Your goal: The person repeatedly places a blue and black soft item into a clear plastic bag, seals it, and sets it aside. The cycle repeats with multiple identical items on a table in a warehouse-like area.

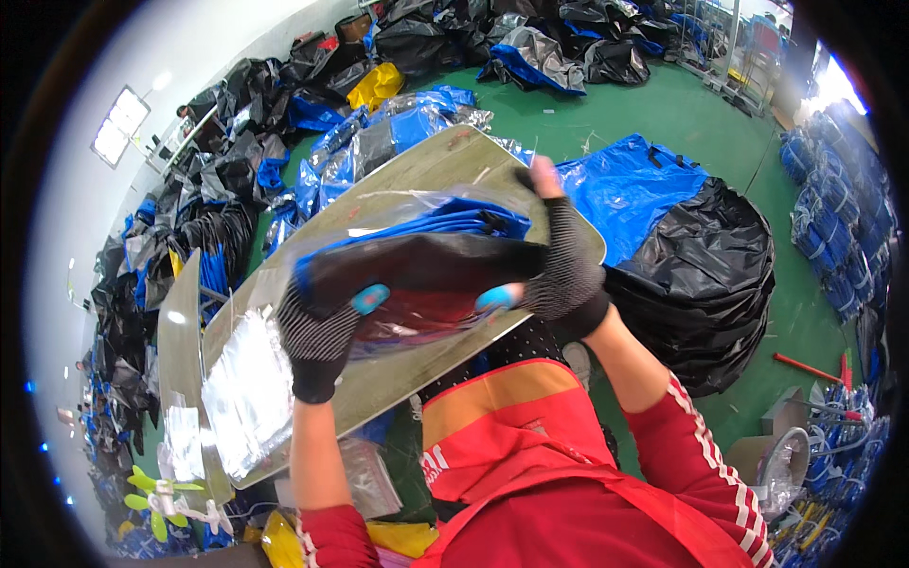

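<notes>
Over a wooden-topped table (440, 166) I hold up a folded black-and-blue tarp-like sheet (417, 270), partly covered by clear plastic film. My left hand (320, 346) is closed on its left end, thumb across the front and the other fingers hidden behind. At the right end, my right hand (568, 275) grips it with the thumb low on the front; a fingertip points up and is blurred. Both hands wear dark striped gloves, and the thumbs have blue coverings. Close to my left hand, a pile of clear plastic bags (248, 398) lies on the table's left part.
Right of the table, a large round stack of black and blue sheets (696, 275) sits on the green floor (729, 118). Heaps of similar sheets (222, 180) line the left wall. Wrapped blue bundles (828, 208) stand at right. A small green fan (159, 502) is at lower left.
</notes>
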